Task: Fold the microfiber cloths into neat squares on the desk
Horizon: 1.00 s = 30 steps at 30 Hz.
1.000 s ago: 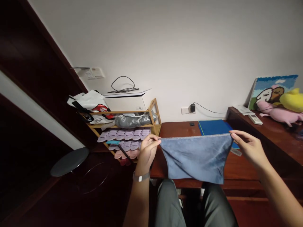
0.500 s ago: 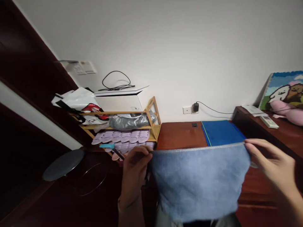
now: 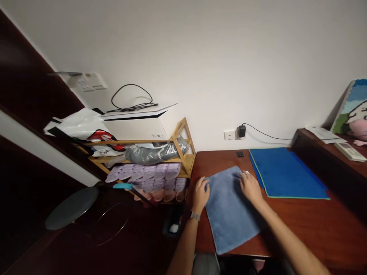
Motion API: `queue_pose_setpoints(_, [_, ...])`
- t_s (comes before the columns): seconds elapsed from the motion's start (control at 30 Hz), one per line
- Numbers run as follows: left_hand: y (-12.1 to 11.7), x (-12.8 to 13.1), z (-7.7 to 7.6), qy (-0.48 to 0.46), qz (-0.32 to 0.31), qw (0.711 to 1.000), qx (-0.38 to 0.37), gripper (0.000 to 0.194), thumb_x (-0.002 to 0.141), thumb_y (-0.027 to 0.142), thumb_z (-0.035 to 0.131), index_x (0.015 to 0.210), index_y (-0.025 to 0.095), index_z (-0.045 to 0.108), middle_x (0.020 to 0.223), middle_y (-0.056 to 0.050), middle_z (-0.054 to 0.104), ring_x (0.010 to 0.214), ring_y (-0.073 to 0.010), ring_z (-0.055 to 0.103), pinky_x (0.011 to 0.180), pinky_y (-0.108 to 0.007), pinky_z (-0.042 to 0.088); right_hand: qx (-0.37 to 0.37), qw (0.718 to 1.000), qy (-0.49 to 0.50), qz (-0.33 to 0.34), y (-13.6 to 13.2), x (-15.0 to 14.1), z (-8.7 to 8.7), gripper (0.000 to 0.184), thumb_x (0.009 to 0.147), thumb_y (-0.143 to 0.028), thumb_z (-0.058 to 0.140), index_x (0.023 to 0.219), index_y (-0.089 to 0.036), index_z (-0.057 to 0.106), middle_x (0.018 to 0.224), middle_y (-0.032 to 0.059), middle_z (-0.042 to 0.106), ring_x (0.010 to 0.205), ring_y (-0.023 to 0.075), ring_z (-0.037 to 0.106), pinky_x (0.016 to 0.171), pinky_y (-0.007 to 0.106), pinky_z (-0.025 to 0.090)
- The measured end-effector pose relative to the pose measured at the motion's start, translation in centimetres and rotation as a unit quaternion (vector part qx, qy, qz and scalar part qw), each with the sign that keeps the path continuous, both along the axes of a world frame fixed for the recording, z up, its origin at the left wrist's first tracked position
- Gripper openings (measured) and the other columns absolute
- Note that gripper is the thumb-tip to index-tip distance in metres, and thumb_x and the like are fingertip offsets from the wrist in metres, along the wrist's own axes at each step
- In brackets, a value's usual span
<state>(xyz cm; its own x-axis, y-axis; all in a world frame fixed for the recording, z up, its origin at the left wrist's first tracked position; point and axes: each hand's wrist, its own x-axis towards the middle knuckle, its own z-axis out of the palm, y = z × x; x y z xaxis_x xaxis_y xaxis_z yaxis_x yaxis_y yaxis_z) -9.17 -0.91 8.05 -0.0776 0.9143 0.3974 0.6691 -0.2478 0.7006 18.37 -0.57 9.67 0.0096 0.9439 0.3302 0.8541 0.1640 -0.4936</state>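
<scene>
A grey-blue cloth (image 3: 226,208) lies spread on the reddish-brown wooden desk (image 3: 304,217), turned at a slight angle, its near corner close to the front edge. My left hand (image 3: 201,194) rests at the cloth's left edge near the upper left corner, fingers apart and bent down onto it. Over the upper right part of the cloth is my right hand (image 3: 250,187), its fingers spread with the tips on the fabric. That hand and forearm cover the cloth's right side. Right of it, blue cloths (image 3: 286,172) with a green-edged one on top lie flat on the desk.
To the left stands a wooden rack (image 3: 187,168) with purple slippers (image 3: 149,172), a white box (image 3: 134,128) and a bag (image 3: 83,124). A round stool (image 3: 71,208) is at the lower left. A remote control (image 3: 349,151) lies on the raised ledge. A black adapter (image 3: 242,131) is plugged into the wall.
The grey-blue cloth, held up by its top corners in both hands, has come down flat onto the desk. Both hands have loosened their pinch and moved closer together. The view has shifted left.
</scene>
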Motion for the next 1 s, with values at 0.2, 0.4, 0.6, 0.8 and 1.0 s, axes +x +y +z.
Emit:
queue_pose_setpoints(0.2, [-1.6,0.9,-4.8,0.314,-0.099,0.943,-0.057,0.051,0.104,0.036,0.049,0.154,0.03,0.052,0.166,-0.007,0.046,0.155,-0.0303,0.038,0.125,-0.055,0.034,-0.095,0.987,-0.106,-0.073,-9.9,-2.5,-9.8,0.062,0.102,-0.051,0.038,0.157,-0.025,0.051,0.167,0.0094,0.042,0.155,0.0401,0.033,0.124,0.063,0.026])
queue_pose_setpoints(0.4, [-9.8,1.8,-5.8,0.343,0.014,0.937,-0.067,0.051,0.105,0.041,0.046,0.152,0.026,0.056,0.159,-0.013,0.053,0.143,-0.0367,0.051,0.113,-0.056,0.047,-0.122,0.983,-0.092,0.104,-8.1,4.0,-9.6,0.061,0.1,-0.052,0.041,0.158,-0.033,0.048,0.169,0.0035,0.038,0.159,0.0301,0.027,0.129,0.059,0.02])
queue_pose_setpoints(0.6, [-17.0,5.0,-4.4,0.299,0.037,0.953,-0.037,0.039,0.102,0.035,0.048,0.132,0.027,0.072,0.137,-0.011,0.07,0.127,-0.0332,0.063,0.106,-0.051,0.053,-0.098,0.987,-0.028,0.124,-4.4,7.2,-8.9,0.061,0.1,-0.044,0.035,0.152,-0.02,0.055,0.164,0.0123,0.046,0.155,0.0273,0.036,0.128,0.053,0.027])
queue_pose_setpoints(0.8, [-9.7,5.2,-2.5,0.303,-0.044,0.952,-0.008,0.049,0.103,0.032,0.05,0.151,0.025,0.057,0.162,-0.01,0.05,0.151,-0.0308,0.043,0.124,-0.054,0.039,-0.109,0.987,-0.114,-0.008,-2.1,4.0,-10.0,0.07,0.102,-0.042,0.03,0.16,-0.004,0.04,0.168,0.0191,0.035,0.158,0.03,0.028,0.13,0.05,0.023])
queue_pose_setpoints(1.0, [-7.9,2.8,-6.5,0.336,0.029,0.938,-0.084,0.057,0.101,0.042,0.055,0.157,0.03,0.049,0.166,-0.012,0.044,0.153,-0.0377,0.039,0.122,-0.061,0.038,-0.12,0.98,-0.159,0.023,-0.5,3.7,-10.2,0.07,0.103,-0.046,0.027,0.162,-0.009,0.037,0.17,0.0136,0.032,0.159,0.027,0.026,0.13,0.047,0.021])
